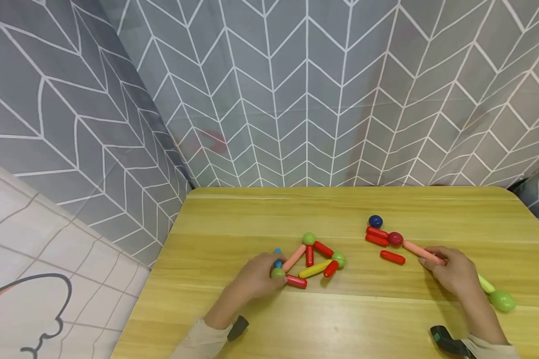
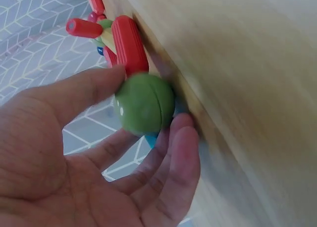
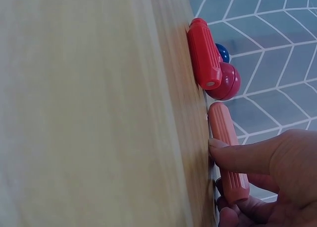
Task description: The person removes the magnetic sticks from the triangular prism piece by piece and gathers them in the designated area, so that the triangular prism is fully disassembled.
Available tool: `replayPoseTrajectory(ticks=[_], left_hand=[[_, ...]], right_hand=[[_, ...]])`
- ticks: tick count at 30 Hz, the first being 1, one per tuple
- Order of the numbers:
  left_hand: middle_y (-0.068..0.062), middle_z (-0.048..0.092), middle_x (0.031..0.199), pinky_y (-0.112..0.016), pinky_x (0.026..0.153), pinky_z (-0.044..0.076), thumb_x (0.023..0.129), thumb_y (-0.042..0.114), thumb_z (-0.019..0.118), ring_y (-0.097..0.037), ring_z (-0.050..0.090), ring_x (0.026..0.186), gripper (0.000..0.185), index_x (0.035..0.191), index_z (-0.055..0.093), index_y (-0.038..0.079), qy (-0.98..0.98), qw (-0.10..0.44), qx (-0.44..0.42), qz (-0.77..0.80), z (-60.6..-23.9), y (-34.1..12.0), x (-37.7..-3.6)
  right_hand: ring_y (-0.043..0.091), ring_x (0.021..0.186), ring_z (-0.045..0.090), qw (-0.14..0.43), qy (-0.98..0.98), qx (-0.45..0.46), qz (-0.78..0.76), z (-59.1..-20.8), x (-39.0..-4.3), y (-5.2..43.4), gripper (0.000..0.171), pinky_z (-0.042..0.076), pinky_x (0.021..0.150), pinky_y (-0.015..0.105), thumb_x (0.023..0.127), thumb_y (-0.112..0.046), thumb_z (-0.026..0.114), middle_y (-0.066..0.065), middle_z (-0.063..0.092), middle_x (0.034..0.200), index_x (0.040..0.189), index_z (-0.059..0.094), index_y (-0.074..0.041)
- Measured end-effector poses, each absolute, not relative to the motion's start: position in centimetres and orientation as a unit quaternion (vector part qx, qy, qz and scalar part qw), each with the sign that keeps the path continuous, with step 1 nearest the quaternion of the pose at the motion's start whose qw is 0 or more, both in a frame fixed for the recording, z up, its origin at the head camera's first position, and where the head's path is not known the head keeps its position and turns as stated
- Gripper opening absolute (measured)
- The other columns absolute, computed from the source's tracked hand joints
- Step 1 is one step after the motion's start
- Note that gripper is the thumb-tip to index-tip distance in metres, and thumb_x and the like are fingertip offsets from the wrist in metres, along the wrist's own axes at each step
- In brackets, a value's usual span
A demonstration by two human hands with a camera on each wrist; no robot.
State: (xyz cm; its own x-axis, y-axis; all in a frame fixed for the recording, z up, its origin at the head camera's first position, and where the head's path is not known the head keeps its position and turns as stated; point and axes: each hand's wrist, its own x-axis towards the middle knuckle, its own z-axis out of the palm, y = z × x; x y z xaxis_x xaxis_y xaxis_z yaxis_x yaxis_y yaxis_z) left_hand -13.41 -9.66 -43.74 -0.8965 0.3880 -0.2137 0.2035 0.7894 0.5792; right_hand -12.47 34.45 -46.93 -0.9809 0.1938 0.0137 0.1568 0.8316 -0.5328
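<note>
On the table [image 1: 233,319], a part-built figure [image 1: 312,259] sits by the left hand [image 1: 256,276]; loose sticks [image 1: 377,236] remain. Left wrist: fingers curl on its green ball [image 2: 143,103]. Right wrist: right hand [image 3: 277,162] pinches a pink stick [image 3: 228,150].

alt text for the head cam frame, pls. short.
Two hands work with coloured magnetic sticks and balls on a wooden table: the left hand holds a green ball at the corner of a stick cluster, and the right hand grips a pink stick joined to a dark red ball. A grey chevron curtain hangs behind.
</note>
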Motion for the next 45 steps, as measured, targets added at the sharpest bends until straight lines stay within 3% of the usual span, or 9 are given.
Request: replayPoseTrajectory(ticks=[3,14,21,25,30,34,37,40,45], left_hand=[[-0.009,0.065,0.119,-0.050,0.093,0.049,0.091,0.020,0.072,-0.027,0.059,0.106,0.039,0.129,0.064,0.013,0.927,0.153,0.152,0.306,-44.0,-9.9,-13.8],[-0.010,0.067,0.112,-0.035,0.077,0.047,0.093,0.015,0.071,-0.021,0.056,0.096,0.033,0.126,0.067,0.013,0.916,0.115,0.127,0.363,-44.8,-9.9,-14.8],[-0.018,0.069,0.119,-0.047,0.089,0.058,0.093,0.012,0.071,-0.036,0.067,0.109,0.031,0.124,0.067,0.010,0.892,0.085,0.095,0.433,-45.5,-10.1,-15.0],[-0.017,0.069,0.117,-0.044,0.089,0.059,0.092,0.010,0.071,-0.034,0.068,0.108,0.031,0.123,0.068,0.009,0.880,0.071,0.090,0.460,-45.8,-10.3,-15.3],[-0.019,0.068,0.116,-0.029,0.079,0.060,0.091,0.007,0.071,-0.027,0.071,0.099,0.031,0.122,0.067,0.007,0.864,0.067,0.088,0.491,-46.0,-10.5,-15.5],[-0.021,0.068,0.115,-0.022,0.072,0.057,0.091,0.006,0.072,-0.022,0.071,0.092,0.030,0.120,0.068,0.006,0.853,0.067,0.078,0.512,-46.0,-10.7,-15.5],[-0.022,0.067,0.114,-0.021,0.070,0.057,0.091,0.006,0.072,-0.020,0.070,0.090,0.029,0.119,0.068,0.006,0.846,0.066,0.072,0.524,-46.0,-10.8,-15.6],[-0.022,0.067,0.115,-0.022,0.070,0.057,0.091,0.005,0.071,-0.021,0.071,0.090,0.028,0.119,0.068,0.006,0.840,0.069,0.067,0.534,-46.0,-10.9,-15.6],[-0.022,0.067,0.115,-0.024,0.072,0.057,0.091,0.004,0.070,-0.023,0.071,0.093,0.027,0.118,0.069,0.006,0.828,0.074,0.058,0.553,-46.1,-10.9,-15.6]], right_hand=[[0.045,0.087,0.062,0.039,-0.957,-0.090,0.274,-47.0,-12.4,34.4,0.040,0.038,0.065,0.035,0.092,-0.022,0.071,0.036,0.065,0.106,0.119,0.065,0.008],[0.038,0.082,0.059,0.043,-0.956,-0.096,0.274,-47.0,-12.3,34.2,0.039,0.036,0.064,0.033,0.092,-0.021,0.070,0.033,0.065,0.099,0.119,0.065,0.008],[0.030,0.078,0.055,0.056,-0.957,-0.093,0.270,-47.1,-12.2,34.0,0.037,0.034,0.064,0.031,0.092,-0.019,0.071,0.027,0.065,0.092,0.116,0.066,0.008],[0.029,0.078,0.055,0.050,-0.957,-0.095,0.269,-47.0,-12.2,34.0,0.037,0.034,0.064,0.029,0.092,-0.021,0.071,0.026,0.065,0.092,0.116,0.067,0.007],[0.044,0.092,0.060,0.038,-0.954,-0.107,0.278,-46.4,-11.9,34.0,0.048,0.045,0.072,0.044,0.095,-0.031,0.069,0.034,0.064,0.111,0.123,0.063,0.008],[0.053,0.111,0.054,0.062,-0.943,-0.122,0.302,-45.8,-11.5,33.0,0.053,0.045,0.083,0.058,0.098,-0.036,0.064,0.036,0.058,0.128,0.128,0.061,0.008],[0.051,0.106,0.060,0.103,-0.934,-0.119,0.322,-45.2,-11.3,31.5,0.049,0.051,0.074,0.039,0.097,-0.036,0.066,0.034,0.060,0.128,0.126,0.064,0.005],[0.046,0.096,0.066,0.134,-0.927,-0.095,0.337,-44.3,-11.4,29.6,0.042,0.046,0.061,0.019,0.096,-0.034,0.069,0.030,0.064,0.124,0.120,0.069,0.001],[0.036,0.095,0.068,0.155,-0.924,-0.021,0.349,-43.2,-11.9,25.5,0.028,0.046,0.067,0.015,0.095,-0.027,0.071,0.018,0.072,0.112,0.112,0.074,-0.005]])
